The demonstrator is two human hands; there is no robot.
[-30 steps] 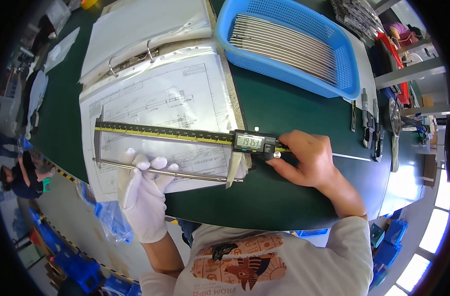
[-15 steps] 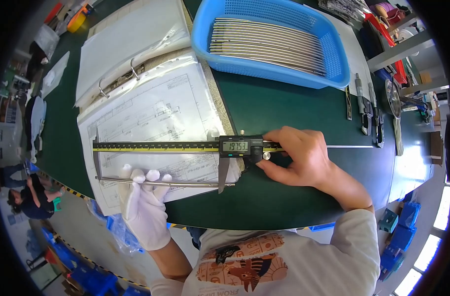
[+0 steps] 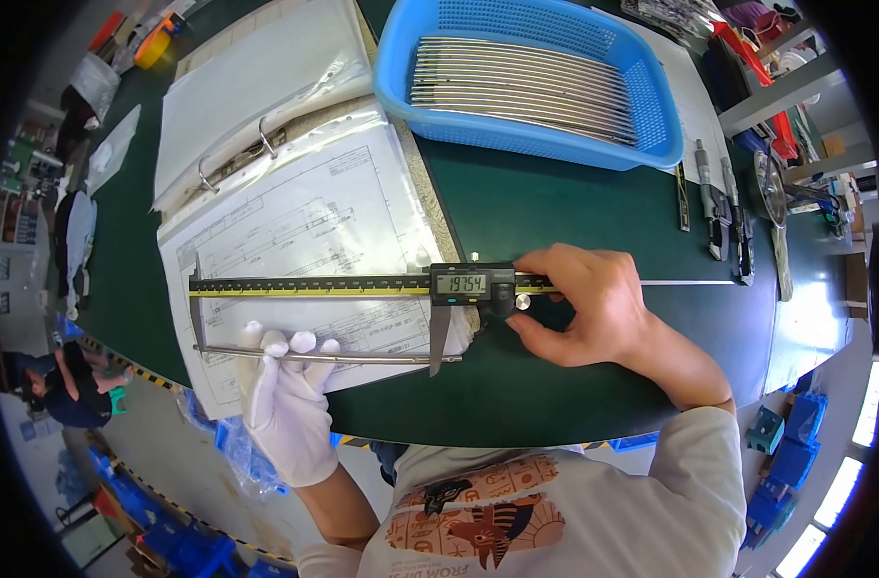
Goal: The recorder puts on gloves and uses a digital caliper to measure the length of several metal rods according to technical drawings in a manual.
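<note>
My left hand (image 3: 290, 409), in a white glove, is closed around a thin metal rod (image 3: 391, 360) held level above a ring binder (image 3: 275, 207) with drawings in clear sleeves. Bare and closed, my right hand (image 3: 589, 303) grips the slider end of a digital caliper (image 3: 362, 286), its thumb below the beam near the round thumbscrew. The caliper's long jaws point toward me and span the rod, one near its left end, the other near its right end. The display is lit. Part of the rod is hidden by my gloved fingers.
A blue plastic basket (image 3: 536, 144) with several similar rods stands at the far side of the green table (image 3: 555, 212). Micrometers (image 3: 711, 207) and other tools lie to its right. A seated person (image 3: 64, 385) is off to the far left.
The view has shifted slightly, so the binder, caliper and rod appear a little further right. The last digit on the display has changed. Both hands keep their grips.
</note>
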